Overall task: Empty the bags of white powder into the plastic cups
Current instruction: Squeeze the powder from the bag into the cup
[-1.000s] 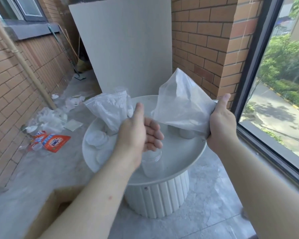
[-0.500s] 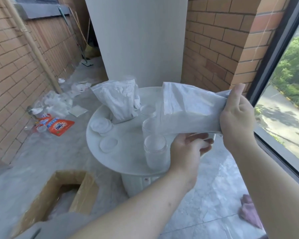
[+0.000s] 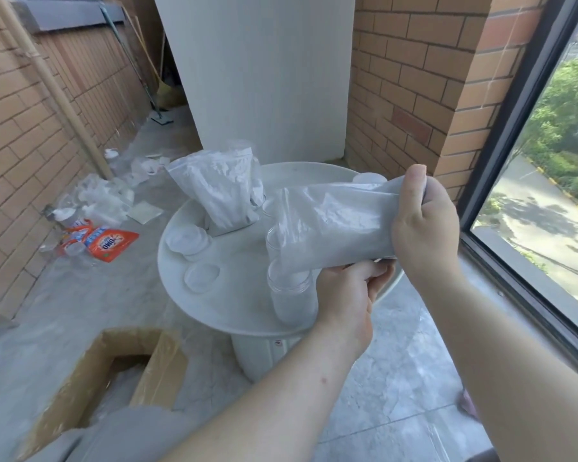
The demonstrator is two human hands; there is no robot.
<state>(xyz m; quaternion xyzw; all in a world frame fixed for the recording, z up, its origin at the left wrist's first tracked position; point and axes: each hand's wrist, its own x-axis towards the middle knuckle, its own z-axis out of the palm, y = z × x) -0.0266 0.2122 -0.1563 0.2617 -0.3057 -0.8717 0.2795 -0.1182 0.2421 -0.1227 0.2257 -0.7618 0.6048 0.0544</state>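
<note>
Since half a second ago, your left hand (image 3: pixel 347 288) has closed in under the bag (image 3: pixel 334 225), and the bag's open end has dropped to the rim of the near cup (image 3: pixel 292 295).

Your right hand (image 3: pixel 426 228) is clenched round the gathered closed end and holds it higher than the mouth. This tilt sends the powder downhill toward the cup. Your left hand has its fingers curled against the bag's underside near the mouth and grips it there. It acts as the steering point, keeping the limp film lined up over the narrow opening.

The near cup stands on the worktop (image 3: pixel 234 308) close to its front edge, directly below the bag mouth. It appears partly filled with white powder. A second cup (image 3: pixel 271 240) stands just behind it, partly hidden by the bag. A second bag (image 3: pixel 221 195), still full, stands propped upright farther back, out of the pouring path. The lids (image 3: pixel 187 240) lie flat to the left, leaving the cup openings free.

Pouring is judged to be under way. Whether powder is flowing at this instant cannot be told.
</note>
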